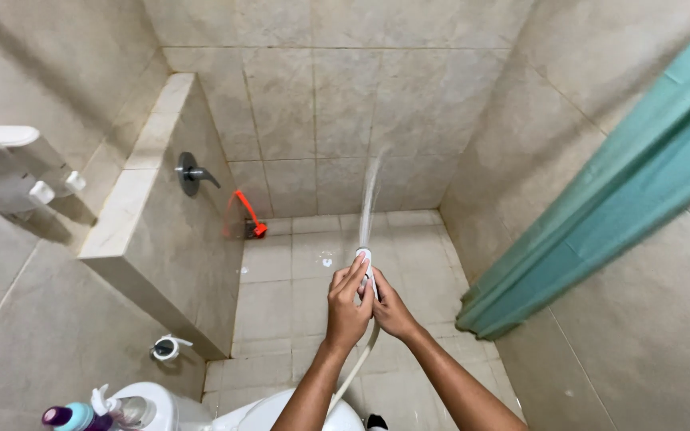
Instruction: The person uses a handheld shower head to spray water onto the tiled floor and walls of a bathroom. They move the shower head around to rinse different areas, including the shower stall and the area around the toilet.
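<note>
At the near edge, a white toilet (pixel 281 413) is seen from above, with a clear spray bottle (pixel 89 415) capped in purple and blue standing at its left. A white hose (pixel 354 369) is seen rising from beside the toilet, between the two forearms, up to the hands.

A small white sprayer (pixel 365 259) is held upright in the middle of the scene, over the tiled floor (pixel 273 303). It is gripped from both sides: the left hand (pixel 346 307) is wrapped around its near left side, with the fingers (pixel 351 275) laid straight up along the body so that their tips lie just below the nozzle. The right hand (pixel 391 307) is closed around the handle from the right, its thumb pressed against the body just beneath the head. Only the top of the sprayer is left showing above the fingers. A thin jet of water (pixel 370 195) is thrown from the nozzle, up and away toward the far wall (pixel 345 104).

To the left, a low tiled partition (pixel 149 199) is seen, with a metal tap handle (pixel 192 173) fixed on its side. White dispensers (pixel 9 172) are mounted on the left wall. In the far corner of the floor, an orange-handled tool (pixel 247 211) is leaned against the partition. A teal curtain (pixel 600 207) is hung at the right.
</note>
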